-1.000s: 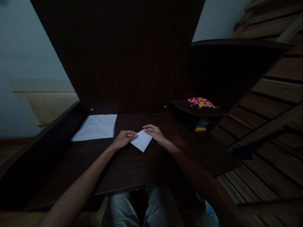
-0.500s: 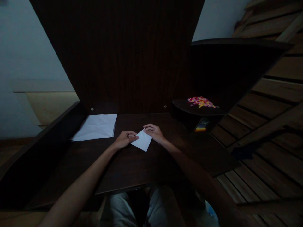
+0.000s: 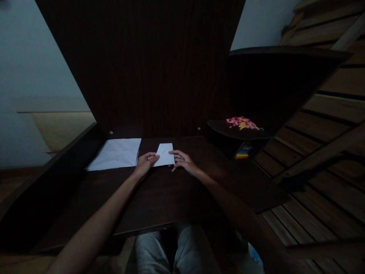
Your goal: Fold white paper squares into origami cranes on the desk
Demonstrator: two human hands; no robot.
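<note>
A small folded white paper (image 3: 164, 155), roughly square with a short diagonal crease line on its face, is held above the dark wooden desk (image 3: 159, 198). My left hand (image 3: 146, 161) pinches its left edge, thumb on top and fingers behind. At the right edge, my right hand (image 3: 182, 160) has its fingers partly spread, with a fingertip touching the paper's upper right side and the thumb lower down. Whether the right hand grips the paper or only touches it, I cannot tell for certain.
A stack of white paper sheets (image 3: 116, 153) lies at the desk's back left. Small pink, red and yellow pieces (image 3: 242, 123) are heaped on a corner shelf (image 3: 225, 129) at right, above a yellow item (image 3: 242, 156). A dark panel (image 3: 148, 68) rises behind the desk.
The folded paper has turned from a diamond position to nearly square-on and moved slightly left and away from me. My left hand shifted left; the right hand's fingers moved lower on the paper's edge.
</note>
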